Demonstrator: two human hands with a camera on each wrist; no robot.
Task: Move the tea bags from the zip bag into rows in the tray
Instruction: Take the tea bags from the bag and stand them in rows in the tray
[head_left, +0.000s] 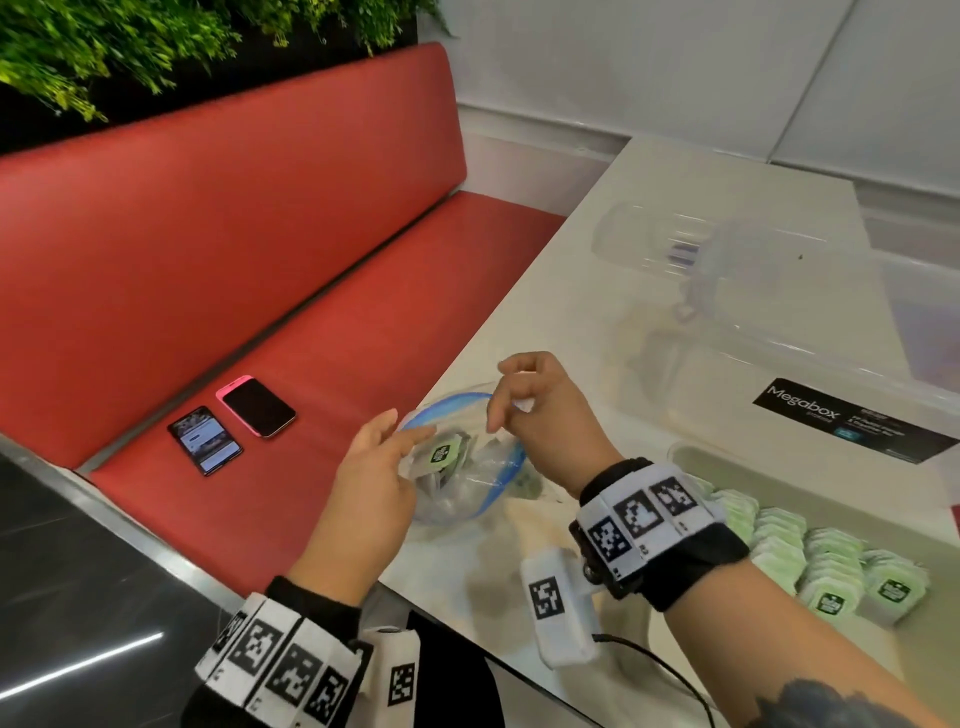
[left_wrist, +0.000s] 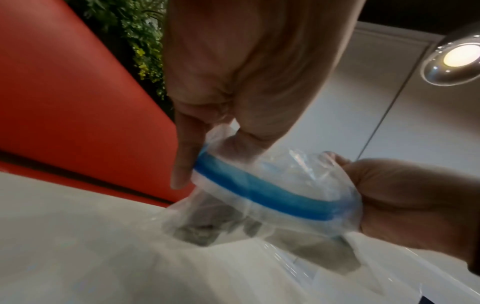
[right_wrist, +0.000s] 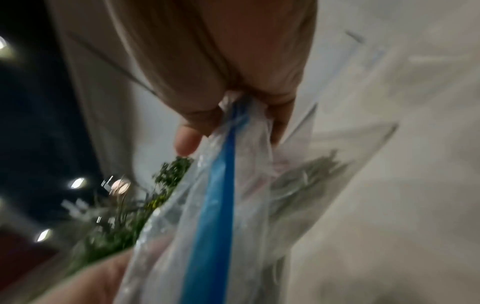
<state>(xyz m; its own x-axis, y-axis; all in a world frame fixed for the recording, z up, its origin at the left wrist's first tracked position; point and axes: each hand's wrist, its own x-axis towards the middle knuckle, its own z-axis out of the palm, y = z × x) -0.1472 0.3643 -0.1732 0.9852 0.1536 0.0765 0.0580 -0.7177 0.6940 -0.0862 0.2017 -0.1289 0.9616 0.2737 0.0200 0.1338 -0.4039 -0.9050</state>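
Fingers (left_wrist: 182, 156) of the left hand (head_left: 371, 480) are being pinched on the near-left part of the blue zip strip, while the right hand (head_left: 540, 410) is being clamped on its far-right part, so the mouth of the zip bag (head_left: 462, 467) is being held open between them just above the white counter (head_left: 597, 291). Clear, crumpled plastic is being shown, with pale green tea bags (head_left: 441, 454) lying loose inside, one turned label-up. Its mouth is being pointed upward, its long axis running left to right, while filled rows are being kept in the tray (head_left: 810, 561) just beside the right wrist.
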